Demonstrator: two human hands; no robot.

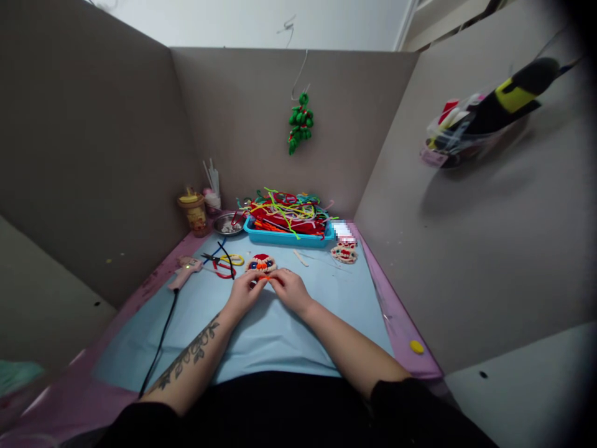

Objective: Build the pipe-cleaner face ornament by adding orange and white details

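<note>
My left hand (246, 292) and my right hand (291, 290) meet over the blue cloth, fingertips pinched close together. Between them they hold a small orange pipe cleaner piece (267, 279), mostly covered by the fingers. Just beyond my fingertips lies a pipe cleaner face (261, 262) in red, cream and blue with an orange middle; its lower part is hidden by my hands. Left of it are scissors (233, 259) with red and yellow handles, and a dark pipe cleaner (226, 256) lies across them.
A blue tray (289, 239) heaped with coloured pipe cleaners stands at the back. Beside it are a metal bowl (228, 224), a brown cup (196, 218) and another craft face (344, 252). A pink glue gun (186, 269) trails a black cord at left. Grey panels surround the table.
</note>
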